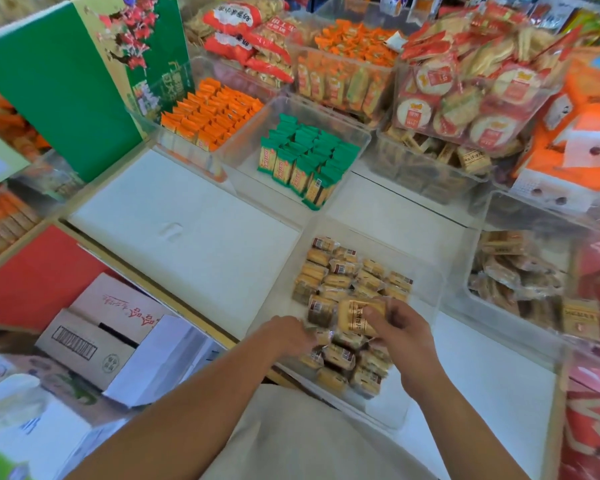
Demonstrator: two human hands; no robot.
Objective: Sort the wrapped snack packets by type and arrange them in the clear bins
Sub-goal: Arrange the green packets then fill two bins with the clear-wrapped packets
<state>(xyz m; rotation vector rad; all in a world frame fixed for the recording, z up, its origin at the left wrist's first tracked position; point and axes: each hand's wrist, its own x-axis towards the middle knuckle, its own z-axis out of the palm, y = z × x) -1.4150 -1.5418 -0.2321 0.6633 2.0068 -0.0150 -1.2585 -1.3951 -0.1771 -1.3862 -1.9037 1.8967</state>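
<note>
Two bare forearms reach forward over a grey garment into a shallow clear plastic bin (430, 296) at the near edge of a white shelf top (194, 230). Inside this bin lies a loose pile of tan and brown wrapped snack packets (329, 275), some upright in rough rows towards the far wall, others jumbled nearer the body.

The right hand (406, 337) holds one yellow wrapped snack packet (355, 315) just above the pile, with the thumb pressed on its printed face and the other fingers curled behind it. The left hand (286, 336) rests palm down at the bin's near left side. Its fingertips are buried among the wrappers, so whether they pinch anything cannot be told.

Farther back, a second clear bin (243, 150) holds green-topped wrapped packets (305, 161) standing in tidy rows. To its left, a third clear bin contains orange wrapped packets (212, 112) packed close together. On the right, another clear bin holds brown wrapped biscuits (513, 275) heaped loosely.

A tall green printed carton (63, 84) stands at the left, and an open cardboard box (94, 330) sits below the shelf.
</note>
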